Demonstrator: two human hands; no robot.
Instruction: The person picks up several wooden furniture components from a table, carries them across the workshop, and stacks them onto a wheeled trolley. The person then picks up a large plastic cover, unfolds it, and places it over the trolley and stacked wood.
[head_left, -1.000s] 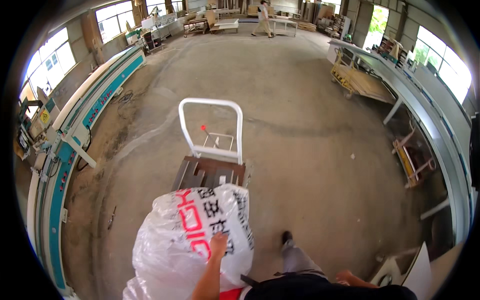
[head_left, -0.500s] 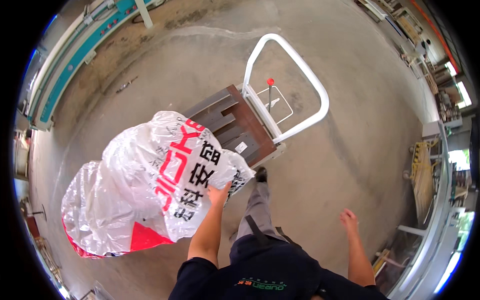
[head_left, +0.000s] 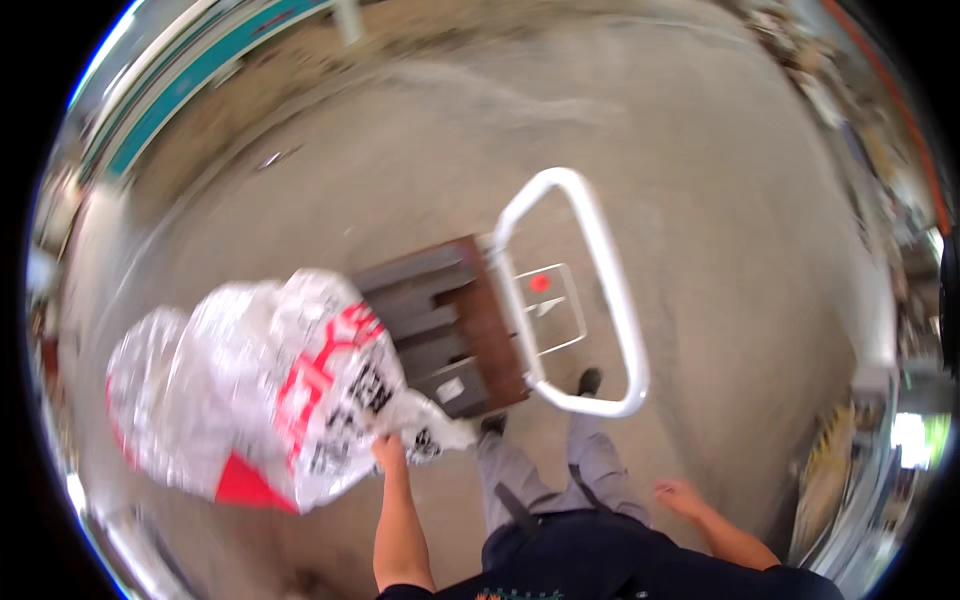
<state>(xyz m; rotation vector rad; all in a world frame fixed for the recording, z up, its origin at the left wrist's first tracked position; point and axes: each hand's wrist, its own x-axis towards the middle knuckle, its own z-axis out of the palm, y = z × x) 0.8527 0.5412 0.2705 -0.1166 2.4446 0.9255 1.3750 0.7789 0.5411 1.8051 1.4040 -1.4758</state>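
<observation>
My left hand (head_left: 388, 452) grips the gathered neck of a big white plastic sack (head_left: 250, 385) with red and black print, which hangs low to my left over the concrete floor. Just right of the sack stands a hand trolley (head_left: 440, 330) with a dark slatted deck and a white tubular handle (head_left: 600, 290). My right hand (head_left: 678, 493) hangs free at my right side, fingers apart, holding nothing. My legs in grey trousers (head_left: 560, 470) stand beside the trolley's handle end.
A long teal and white machine (head_left: 190, 75) runs along the far left. Benches and stacked material line the right edge (head_left: 880, 330). Bare concrete floor (head_left: 700, 150) spreads beyond the trolley.
My head has turned further, so the trolley now lies rotated to the right. The sack has swung lower and further left, off the trolley deck. My right hand stays free.
</observation>
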